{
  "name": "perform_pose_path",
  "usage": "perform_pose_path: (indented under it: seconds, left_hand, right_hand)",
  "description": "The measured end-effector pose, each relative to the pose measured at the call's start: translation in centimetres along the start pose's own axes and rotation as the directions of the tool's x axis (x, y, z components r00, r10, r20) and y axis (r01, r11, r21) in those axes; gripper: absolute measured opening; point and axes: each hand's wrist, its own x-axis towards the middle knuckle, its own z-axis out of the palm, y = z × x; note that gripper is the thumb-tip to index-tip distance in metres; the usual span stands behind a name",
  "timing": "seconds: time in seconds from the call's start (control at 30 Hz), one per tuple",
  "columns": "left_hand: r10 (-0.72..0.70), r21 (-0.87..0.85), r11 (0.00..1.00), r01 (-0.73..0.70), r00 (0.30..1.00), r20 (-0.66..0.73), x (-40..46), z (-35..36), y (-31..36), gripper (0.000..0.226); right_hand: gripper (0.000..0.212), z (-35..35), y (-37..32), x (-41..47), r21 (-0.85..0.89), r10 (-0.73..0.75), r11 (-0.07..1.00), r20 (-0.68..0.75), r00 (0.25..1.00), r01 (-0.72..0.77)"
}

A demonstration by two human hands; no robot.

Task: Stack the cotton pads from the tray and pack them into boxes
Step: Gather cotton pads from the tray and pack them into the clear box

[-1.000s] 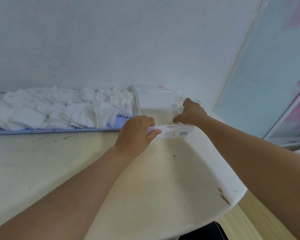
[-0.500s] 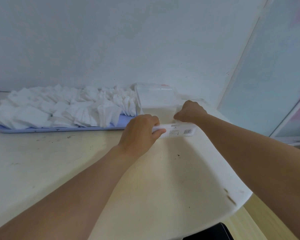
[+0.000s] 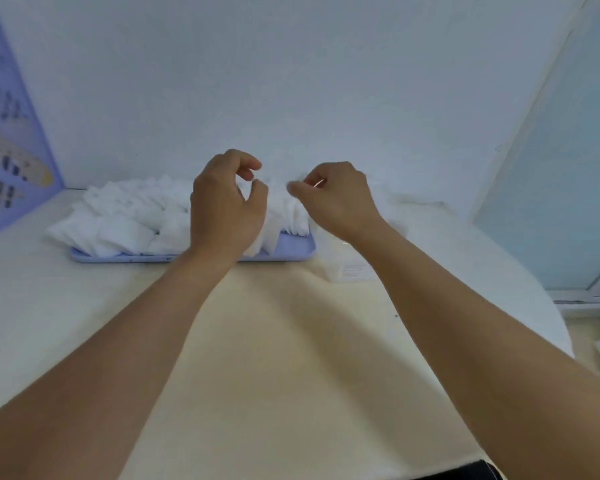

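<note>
Hovering above the tray's (image 3: 293, 249) right end, your left hand (image 3: 226, 209) curls half-open and empty; your right hand (image 3: 336, 199) pinches narrowly, contents unclear. Cotton pads (image 3: 129, 216) heap the tray along the table's (image 3: 274, 358) far edge.

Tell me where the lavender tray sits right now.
In the head view the lavender tray lies at the table's far edge against the wall, left of centre, heaped with cotton pads, partly behind the left hand.
</note>
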Motion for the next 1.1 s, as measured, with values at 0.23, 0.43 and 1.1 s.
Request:
perform_pose_path:
  seconds: [0.23, 0.43, 1.1]
  left_hand:
    - [-0.125, 0.092, 0.989, 0.116, 0.988, 0.089, -2.2, -2.5, -4.8, 0.046]
    - [-0.214, 0.116, 0.975, 0.192, 0.949, 0.23, -2.3, -1.6, -5.6, 0.058]
    - [-0.393, -0.487, 0.564, 0.667, 0.735, 0.552, -2.1, -2.2, 0.0, 0.018]
  right_hand:
    - [0.081, 5.7, -0.3, -0.5, 0.108, 0.218, 0.965, 0.168, 0.961, -0.238]
    - [0.08, 8.7, 0.2, -1.3, 0.049, 0.145, 0.987, 0.138, 0.98, -0.153]
    - [0.037, 3.5, 0.7, -1.8, 0.715, 0.077, 0.67, 0.202, 0.976, -0.2]
